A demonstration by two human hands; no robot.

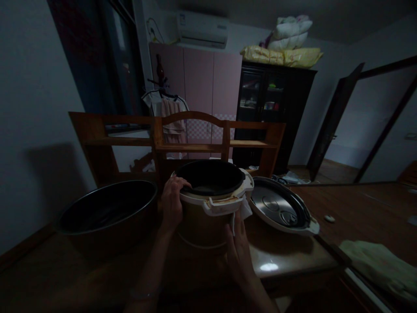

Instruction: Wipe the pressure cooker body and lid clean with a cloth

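An electric cooker [202, 224] with a pale rim and a black interior stands upright and lidless in front of me. My left hand [172, 200] grips its left upper edge, with the fingers bent over the rim. Low on the cooker's right side, my right hand [239, 248] presses a white cloth or tissue [246, 209] against the outer wall below the handle. Its fingers point upward, and they partly hide the cloth. Brownish stains show along the cooker's front handle [224, 205].
A large dark pot [107, 237] stands at the left. Right of the cooker, its detached lid [276, 202] lies with the metal inner side up. A wooden shelf [192, 148] rises behind the table [286, 261]. Greenish fabric [378, 261] lies at the lower right.
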